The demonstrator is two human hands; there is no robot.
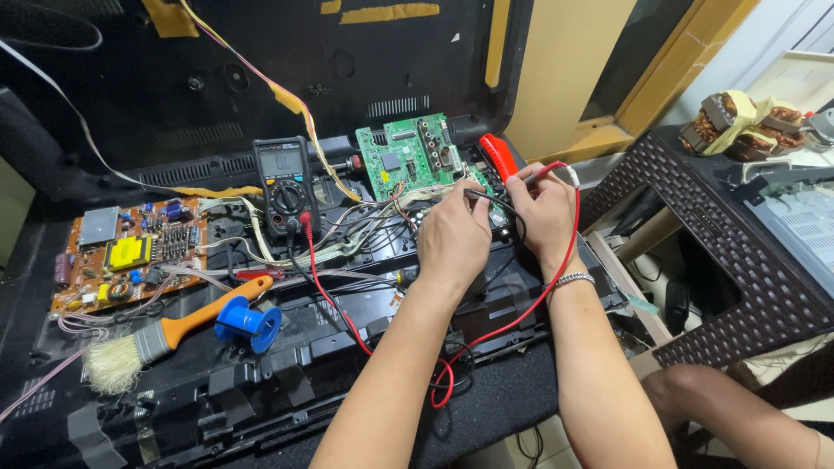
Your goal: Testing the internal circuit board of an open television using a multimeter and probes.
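Both hands work over the green rectangular circuit board (415, 158), which lies at the far middle of the opened black plastic television back (261, 382). The left hand (453, 239) is closed in a pinch on the thin black probe lead (497, 201); the right hand (546, 208) is closed around the red probe lead (556, 260), near the red-handled tool (499, 155). The probe tips are hidden behind the fingers, so exact contact points are probably on the board's near right edge. To measure well, keep both wrists braced, hold the 2 tips steady, and glance left at the black handheld multimeter (285, 184) without shifting pressure. The orange-handled brush (165, 337) and blue solder spool (248, 323) lie well left.
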